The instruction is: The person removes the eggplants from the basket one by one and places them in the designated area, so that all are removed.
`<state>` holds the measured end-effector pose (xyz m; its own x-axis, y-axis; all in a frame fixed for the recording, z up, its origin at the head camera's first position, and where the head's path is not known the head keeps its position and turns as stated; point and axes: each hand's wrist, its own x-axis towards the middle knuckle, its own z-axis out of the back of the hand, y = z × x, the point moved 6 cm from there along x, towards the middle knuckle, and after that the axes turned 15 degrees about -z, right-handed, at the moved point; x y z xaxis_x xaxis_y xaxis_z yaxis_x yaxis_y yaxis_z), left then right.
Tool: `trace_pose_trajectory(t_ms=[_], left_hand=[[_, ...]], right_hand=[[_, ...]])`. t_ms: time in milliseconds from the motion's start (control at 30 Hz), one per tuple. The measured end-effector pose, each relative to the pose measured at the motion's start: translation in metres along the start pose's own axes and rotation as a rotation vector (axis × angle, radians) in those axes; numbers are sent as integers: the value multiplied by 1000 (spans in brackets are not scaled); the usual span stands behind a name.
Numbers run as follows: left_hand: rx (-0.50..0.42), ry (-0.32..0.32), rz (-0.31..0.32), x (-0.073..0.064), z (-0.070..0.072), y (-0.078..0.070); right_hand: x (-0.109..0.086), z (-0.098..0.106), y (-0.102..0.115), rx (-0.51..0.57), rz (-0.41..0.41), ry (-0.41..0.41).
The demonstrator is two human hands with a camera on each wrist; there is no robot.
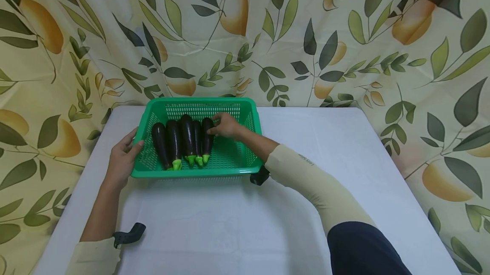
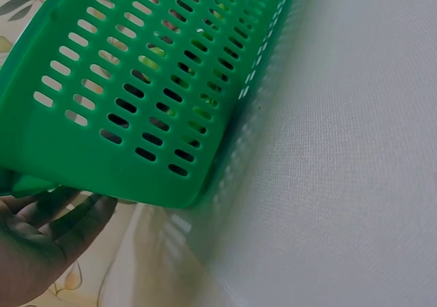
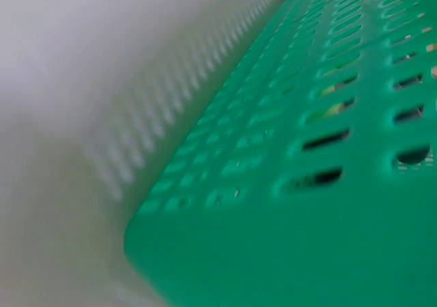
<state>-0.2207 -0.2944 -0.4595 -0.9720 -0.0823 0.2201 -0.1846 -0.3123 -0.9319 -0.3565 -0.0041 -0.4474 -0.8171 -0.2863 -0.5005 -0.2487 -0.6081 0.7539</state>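
Gripping the green basket (image 1: 214, 172) by its left side with the left hand (image 1: 121, 156), and there, pinching the rightmost eggplant (image 1: 207, 141) inside with the right hand (image 1: 227, 125), beside four other eggplants (image 1: 187, 136), near the far edge of the worktop (image 1: 191, 224)!

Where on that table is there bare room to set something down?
Right of the green basket and in front of it, between the forearms, the white table is bare. Crowded: the basket's left and middle, with five eggplants and the right hand.
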Motion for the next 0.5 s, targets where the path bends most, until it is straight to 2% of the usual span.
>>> trace_pose_trajectory(t_ms=[300, 500], left_hand=[[-6, 2, 2, 0, 1, 2], [-9, -4, 8, 0, 2, 1]], right_hand=[[-8, 5, 4, 21, -72, 83], [-12, 8, 4, 31, -112, 97]])
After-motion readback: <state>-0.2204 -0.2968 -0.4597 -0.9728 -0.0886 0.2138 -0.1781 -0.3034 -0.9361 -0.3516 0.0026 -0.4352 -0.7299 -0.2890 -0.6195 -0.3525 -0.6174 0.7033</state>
